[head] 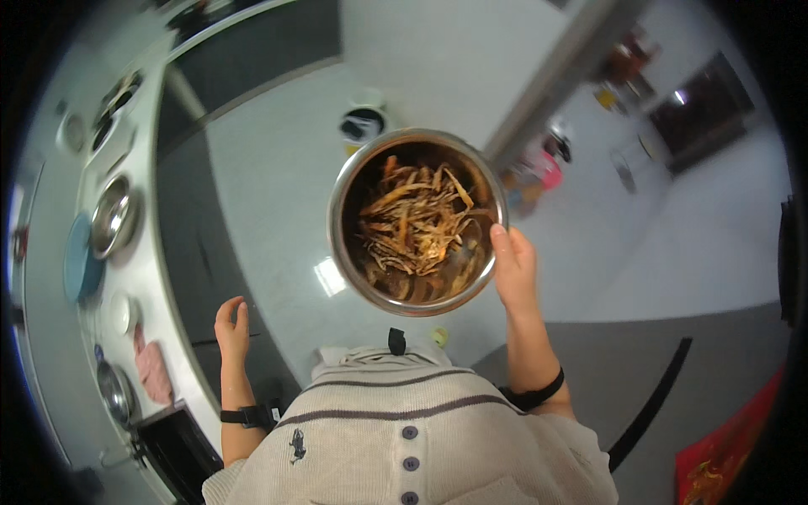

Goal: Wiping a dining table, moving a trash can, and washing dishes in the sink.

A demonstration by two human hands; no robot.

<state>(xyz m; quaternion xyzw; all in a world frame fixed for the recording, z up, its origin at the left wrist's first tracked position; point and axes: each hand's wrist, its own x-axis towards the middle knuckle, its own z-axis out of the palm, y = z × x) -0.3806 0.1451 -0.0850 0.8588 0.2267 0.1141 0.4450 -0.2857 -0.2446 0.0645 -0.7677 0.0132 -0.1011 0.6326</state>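
Note:
My right hand grips the right rim of a round stainless steel bowl, thumb on top of the edge. The bowl is held up in front of my body, above the tiled floor. Inside lies a heap of brown and orange dried strips, of a kind I cannot tell. Liquid seems to show along the lower right inside, beside the heap. My left hand hangs at the left, holding nothing, its fingers partly curled and thumb apart. It is near the dark cabinet front below the counter.
Along the left runs a white counter with a metal bowl, a blue basin, a pink cloth and a sink. A bin stands on the floor ahead. A wall edge juts out at upper right.

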